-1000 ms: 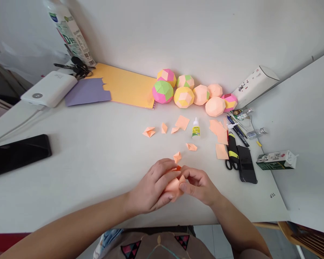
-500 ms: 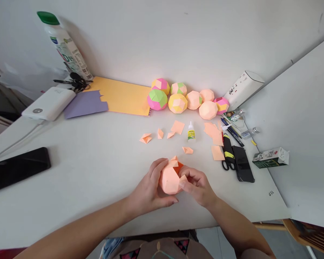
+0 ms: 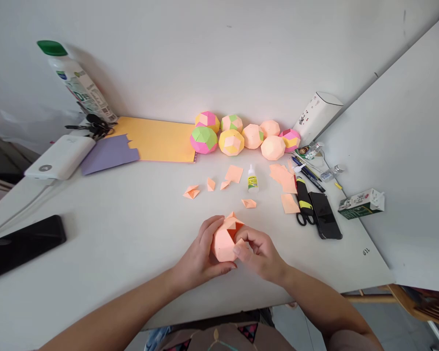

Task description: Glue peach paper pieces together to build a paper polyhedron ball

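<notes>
A peach folded-paper ball [image 3: 224, 246] with an opening at its upper right is between my hands, just above the table. My left hand [image 3: 201, 253] wraps round its left side, thumb underneath. With thumb and fingers my right hand [image 3: 258, 251] pinches the ball's right edge at the opening, the fingertips partly inside and hidden. Beyond the ball lie a small folded paper piece [image 3: 249, 203], another folded piece [image 3: 191, 192], a peach paper square [image 3: 234, 174] and a small glue bottle [image 3: 252, 180] standing upright.
Several finished paper balls [image 3: 231, 142] line the wall. Peach sheets [image 3: 289, 204], scissors [image 3: 306, 217] and a phone [image 3: 325, 214] lie at right, near a small carton [image 3: 362, 203]. Leftward are orange paper [image 3: 164, 140], a white power bank [image 3: 60, 156] and a black phone [image 3: 24, 246].
The camera view has shifted slightly, moving the table items left in the picture. Both hands keep their hold on the ball, and my right fingers reach a little further into its opening.
</notes>
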Demonstrator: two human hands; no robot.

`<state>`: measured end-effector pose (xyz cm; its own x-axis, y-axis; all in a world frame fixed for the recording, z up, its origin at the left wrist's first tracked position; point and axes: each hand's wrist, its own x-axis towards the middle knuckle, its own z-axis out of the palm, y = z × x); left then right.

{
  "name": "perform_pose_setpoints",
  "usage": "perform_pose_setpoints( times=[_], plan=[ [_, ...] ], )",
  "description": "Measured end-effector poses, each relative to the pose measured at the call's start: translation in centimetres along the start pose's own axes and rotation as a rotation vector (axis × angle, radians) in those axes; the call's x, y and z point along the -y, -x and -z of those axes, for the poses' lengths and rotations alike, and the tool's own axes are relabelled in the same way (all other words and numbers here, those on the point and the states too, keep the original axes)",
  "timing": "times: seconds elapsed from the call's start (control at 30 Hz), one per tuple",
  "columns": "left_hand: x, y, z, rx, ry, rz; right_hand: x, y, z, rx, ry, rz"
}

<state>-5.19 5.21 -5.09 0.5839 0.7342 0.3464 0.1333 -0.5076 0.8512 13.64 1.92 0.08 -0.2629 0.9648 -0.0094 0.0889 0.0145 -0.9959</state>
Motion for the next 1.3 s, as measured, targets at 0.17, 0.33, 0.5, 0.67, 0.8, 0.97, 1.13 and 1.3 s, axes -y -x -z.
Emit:
perform_pose_setpoints(
  times=[0.17,0.33,0.5,0.67,0.8,0.97,1.13,1.3],
  plan=[
    [-0.1,-0.2,0.1,-0.022,0.154,0.142,0.5,-0.3,0.3,0.060,-0.003,0.000],
    [-0.1,-0.2,0.2,-0.008,0.173,0.122,0.6,-0.4,0.3,0.077,-0.005,0.006],
    [0.0,-0.1,0.3,0.005,0.155,0.101,0.4,-0.2,0.2,0.064,-0.020,-0.016],
    [0.0,-0.1,0.3,-0.002,0.128,0.115,0.4,-0.2,0.2,0.056,-0.045,0.003],
    [-0.3,0.1,-0.1,0.016,0.333,0.240,0.3,-0.2,0.1,-0.003,-0.071,0.005],
    [-0.5,0.0,0.2,0.033,0.618,0.429,0.9,0.1,-0.1,0.045,-0.038,0.019],
    [-0.6,-0.8,1.1,-0.005,0.681,0.476,0.8,-0.1,1.1,-0.119,0.172,0.293],
    [-0.6,-1.1,1.5,-0.001,0.569,0.460,-2.6,-2.5,4.9,-0.546,0.605,0.312]
  ],
)
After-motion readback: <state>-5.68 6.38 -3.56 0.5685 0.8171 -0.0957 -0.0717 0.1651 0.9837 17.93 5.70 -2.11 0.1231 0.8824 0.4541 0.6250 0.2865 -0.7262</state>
